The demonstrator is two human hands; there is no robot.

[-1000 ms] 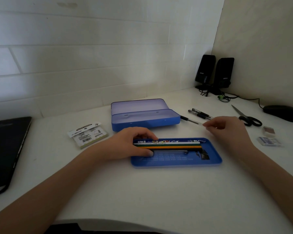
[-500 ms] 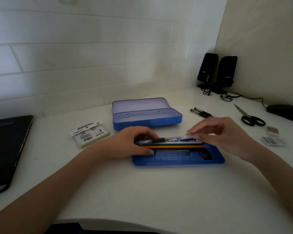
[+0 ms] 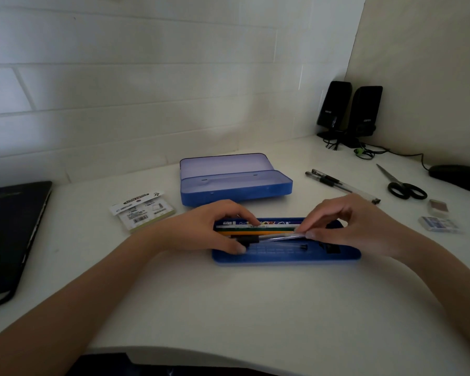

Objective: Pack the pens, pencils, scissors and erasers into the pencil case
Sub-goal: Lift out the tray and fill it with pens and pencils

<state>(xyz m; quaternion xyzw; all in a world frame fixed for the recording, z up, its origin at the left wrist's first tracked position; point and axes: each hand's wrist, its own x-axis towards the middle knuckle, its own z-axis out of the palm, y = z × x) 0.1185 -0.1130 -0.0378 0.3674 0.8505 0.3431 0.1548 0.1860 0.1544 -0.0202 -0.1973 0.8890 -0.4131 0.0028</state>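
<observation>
At frame centre, both hands pinch 1 clear pen [image 3: 280, 236] over the blue tray [image 3: 288, 257], left hand [image 3: 212, 229] and right hand [image 3: 347, 226] at opposite ends; pencils [image 3: 258, 230] lie inside. Behind, the open pencil case [image 3: 236, 185] looks empty.

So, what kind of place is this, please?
Probably a home or office computer desk in a corner: a white desk against a tiled wall, with a closed laptop, two small speakers and a computer mouse.

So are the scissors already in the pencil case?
No, the scissors lie on the desk at the far right, apart from the pencil case.
</observation>
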